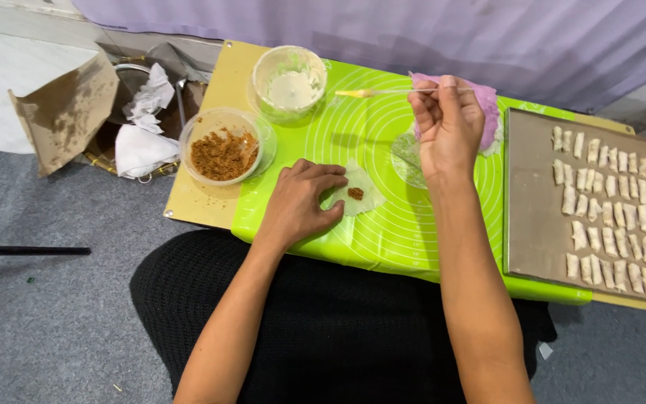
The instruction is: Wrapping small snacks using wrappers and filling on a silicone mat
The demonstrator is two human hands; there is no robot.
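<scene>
The left hand (pixel 298 202) is lying flat near the front edge of the table (pixel 202 200), its fingers pressed together and pinning the edge of a thin round wrapper (pixel 359 196) on the green mat (pixel 383 224); a small dab of brown filling (pixel 355 193) is sitting at the wrapper's middle; the right hand (pixel 448 123) is hovering toward the back edge, its grip pinching a thin brush (pixel 383 92) whose pale tip is pointing at the bowl of white paste (pixel 290 81); a tub of brown filling (pixel 223 146) is standing near the left edge, and a tray of finished rolls (pixel 536 224) is occupying the right end; done well, the wrapper is staying flat and only its rim is getting wetted, sparingly, I judge.
</scene>
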